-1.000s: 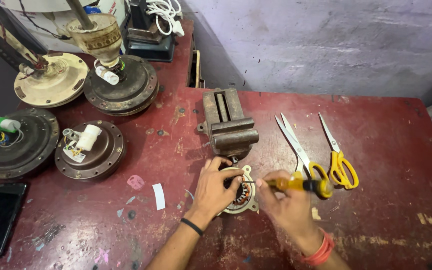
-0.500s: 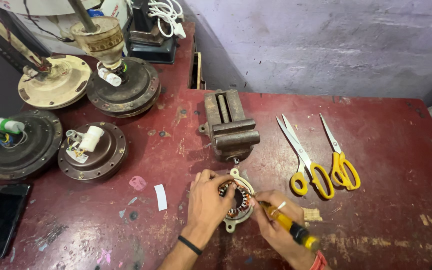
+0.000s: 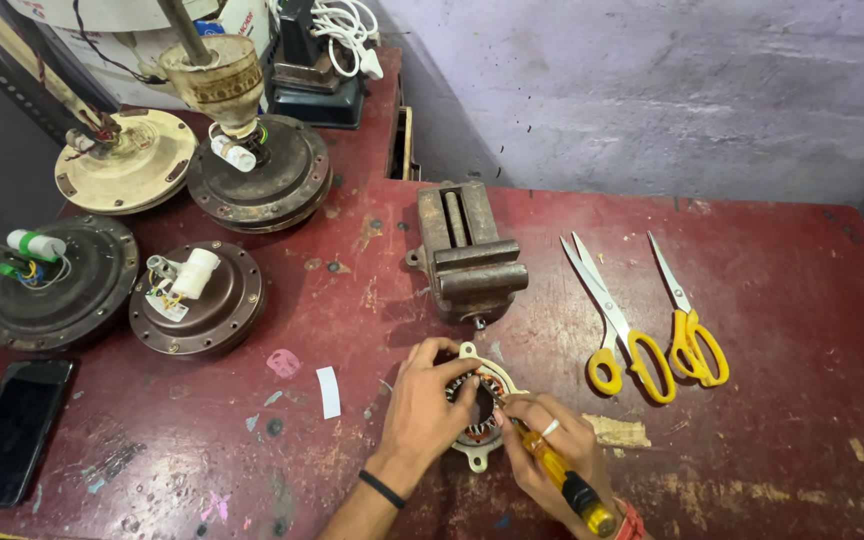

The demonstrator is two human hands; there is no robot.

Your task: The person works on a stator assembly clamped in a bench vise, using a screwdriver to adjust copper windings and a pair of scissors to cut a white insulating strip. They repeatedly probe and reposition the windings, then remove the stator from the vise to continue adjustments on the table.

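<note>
A small round motor core point(image 3: 479, 405), ringed with copper windings and set in a pale metal frame with lugs, is seen lying on the red worktop point(image 3: 782, 300) just in front of a grey bench vice point(image 3: 469, 253). The left hand point(image 3: 422, 415) is laid over the core's left side, its fingers curled onto the rim so that the part is gripped and steadied. A screwdriver point(image 3: 559, 472) with a yellow and black handle is clasped in the right hand point(image 3: 552, 450), and its tip is pointed into the core's middle opening.

Two pairs of yellow-handled scissors point(image 3: 622, 330) are laid to the right of the vice, well apart from the hands. Four fan motor housings point(image 3: 197, 300) are grouped at the far left of the worktop, and a dark phone point(image 3: 12, 430) is placed at the near left edge. A white paper strip point(image 3: 328, 391) is found just left of the left hand.
</note>
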